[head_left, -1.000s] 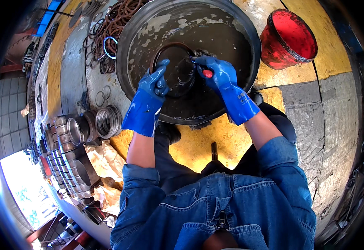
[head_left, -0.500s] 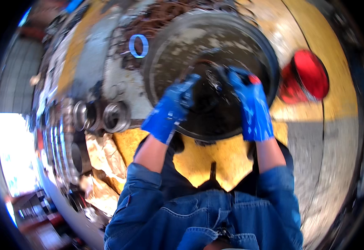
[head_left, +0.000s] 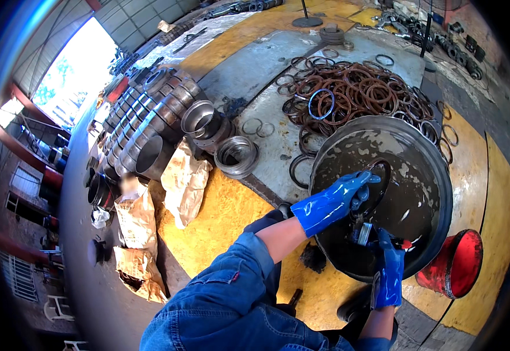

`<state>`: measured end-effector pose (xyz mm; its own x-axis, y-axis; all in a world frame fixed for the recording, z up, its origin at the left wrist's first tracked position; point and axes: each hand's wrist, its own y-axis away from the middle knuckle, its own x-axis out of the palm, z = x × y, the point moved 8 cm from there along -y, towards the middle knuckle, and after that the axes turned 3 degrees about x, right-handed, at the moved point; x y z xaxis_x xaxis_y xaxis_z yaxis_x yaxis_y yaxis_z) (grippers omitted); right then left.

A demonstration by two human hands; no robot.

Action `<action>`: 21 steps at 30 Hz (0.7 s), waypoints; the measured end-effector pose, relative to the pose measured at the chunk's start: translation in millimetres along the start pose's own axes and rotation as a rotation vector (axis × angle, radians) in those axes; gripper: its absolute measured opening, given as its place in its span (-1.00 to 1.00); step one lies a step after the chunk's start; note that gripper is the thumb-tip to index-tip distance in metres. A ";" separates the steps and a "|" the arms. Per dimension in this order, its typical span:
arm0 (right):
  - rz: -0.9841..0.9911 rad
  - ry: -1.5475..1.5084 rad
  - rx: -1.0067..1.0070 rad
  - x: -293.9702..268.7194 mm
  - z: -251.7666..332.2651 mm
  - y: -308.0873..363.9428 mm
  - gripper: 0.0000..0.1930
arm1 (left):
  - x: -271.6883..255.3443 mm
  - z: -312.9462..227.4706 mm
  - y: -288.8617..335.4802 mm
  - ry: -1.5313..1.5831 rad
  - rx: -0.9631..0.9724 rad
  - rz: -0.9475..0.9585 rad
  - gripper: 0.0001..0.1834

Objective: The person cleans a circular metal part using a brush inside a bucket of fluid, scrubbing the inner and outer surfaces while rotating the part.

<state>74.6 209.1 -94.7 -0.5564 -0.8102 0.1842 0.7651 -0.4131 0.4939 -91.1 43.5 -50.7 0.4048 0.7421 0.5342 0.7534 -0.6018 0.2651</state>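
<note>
Both my hands wear blue rubber gloves and are over a wide round tub (head_left: 445, 193) of dark, murky liquid. My left hand (head_left: 345, 196) is closed on a dark, wet metal ring (head_left: 389, 178), held tilted above the liquid. Lower and nearer to me, my right hand (head_left: 388, 263) grips what looks like a flat paintbrush (head_left: 365, 234), with a silver metal band and a red-ended handle. The brush's dark bristle end lies close to the ring's lower side; whether they touch is unclear.
Beyond the tub lies a heap of rusty rings (head_left: 363, 88), one ring (head_left: 321, 104) shining bluish. A red bucket (head_left: 462, 263) stands right of the tub. At left are rows of metal cylinders (head_left: 161, 111), flanged metal rings (head_left: 236, 157) and brown paper sacks (head_left: 186, 181).
My view has swung left and up, so the tub now appears farther right. The hands have shifted: the left is higher with the ring, the right lower with the brush. The earlier frame is blurred.
</note>
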 end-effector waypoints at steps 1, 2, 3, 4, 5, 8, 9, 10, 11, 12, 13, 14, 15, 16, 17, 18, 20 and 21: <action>0.013 0.013 -0.029 -3.5 2.1 -0.6 -0.72 | -3.1 1.0 -3.5 0.044 -0.010 -0.013 -0.50; 0.027 0.026 -0.057 -6.9 3.4 -1.3 -0.71 | -7.0 2.6 -5.6 0.087 -0.019 -0.026 -0.48; 0.027 0.042 -0.094 -15.7 8.8 -4.5 -0.70 | 1.1 -0.7 -9.1 0.118 -0.009 -0.003 -0.46; 0.008 0.145 -0.130 -25.9 13.5 -9.5 -0.71 | 8.9 -5.8 -7.6 0.146 -0.001 0.013 -0.44; -0.010 0.248 -0.165 -37.2 18.7 -16.4 -0.71 | 13.4 -9.2 -6.3 0.174 0.007 0.028 -0.42; -0.053 0.419 -0.324 -48.5 32.4 -22.2 -0.73 | 24.5 -20.5 3.6 0.057 0.105 0.218 -0.44; -0.037 0.432 -0.379 -53.6 31.5 -27.9 -0.73 | 23.3 -16.9 0.7 0.039 0.148 0.246 -0.51; -0.025 0.447 -0.429 -56.2 33.9 -31.0 -0.73 | 26.3 -17.3 4.4 -0.030 0.165 0.253 -0.50; 0.023 0.401 -0.439 -57.5 34.2 -35.2 -0.72 | 30.4 -17.7 7.9 -0.100 0.183 0.259 -0.49; 0.036 0.385 -0.411 -65.4 33.6 -41.0 -0.71 | 37.1 -22.9 13.0 -0.174 0.203 0.264 -0.48; 0.050 0.369 -0.381 -74.7 32.7 -44.0 -0.69 | 47.8 -30.0 22.8 -0.202 0.208 0.290 -0.51; 0.049 0.370 -0.368 -83.2 31.6 -46.2 -0.69 | 52.1 -27.2 23.2 -0.283 0.255 0.348 -0.52; 0.040 0.375 -0.365 -85.9 31.4 -45.1 -0.69 | 55.6 -17.0 19.7 -0.360 0.304 0.404 -0.53; 0.046 0.369 -0.354 -81.3 27.1 -42.6 -0.69 | 54.6 -5.1 19.2 -0.449 0.344 0.446 -0.54; 0.058 0.366 -0.342 -73.7 21.0 -40.0 -0.68 | 37.1 15.1 11.1 -0.625 0.395 0.317 -0.62; 0.037 0.373 -0.348 -80.5 24.7 -39.1 -0.68 | 51.8 11.0 11.9 -0.946 0.364 0.320 -0.64; -0.001 0.391 -0.364 -91.3 33.5 -37.6 -0.68 | 85.4 -14.7 24.5 -1.587 0.286 0.299 -0.66; 0.002 0.386 -0.363 -87.6 32.2 -37.2 -0.68 | 85.2 -15.3 28.2 -1.587 0.320 0.287 -0.69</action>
<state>84.5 308.8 -101.8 -0.4474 -0.8771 -0.1748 0.8673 -0.4732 0.1548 -43.3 85.3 14.6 0.4838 0.2876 -0.8266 0.5533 -0.8323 0.0343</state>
